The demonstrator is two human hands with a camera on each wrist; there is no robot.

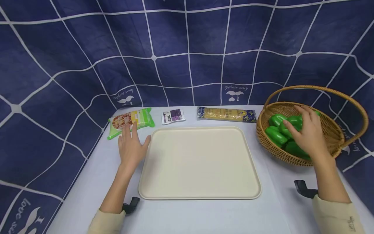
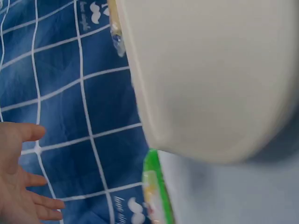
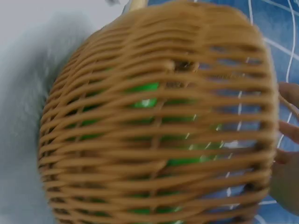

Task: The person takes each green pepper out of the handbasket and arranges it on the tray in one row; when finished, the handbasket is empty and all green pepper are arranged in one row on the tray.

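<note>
In the head view, a wicker basket (image 1: 268, 151) at the right holds several glossy green bell peppers (image 1: 276, 136). My right hand (image 1: 311, 133) is over the basket, thumb and fingers apart above the peppers; whether it touches one I cannot tell. The right wrist view shows the basket's woven side (image 3: 154, 121), with part of that hand beyond its rim. My left hand (image 1: 131, 146), fingers spread and holding nothing, is over the left edge of a cream tray (image 1: 201, 162). Close to its fingertips lies a green printed food packet (image 1: 128, 121).
Behind the tray lie a small white packet with a dark label (image 1: 173, 116) and a clear pack of yellow noodles (image 1: 226, 114). A blue checked cloth (image 1: 204, 71) hangs along the back and sides. The basket's tall handle (image 1: 344, 94) arches up behind my right hand.
</note>
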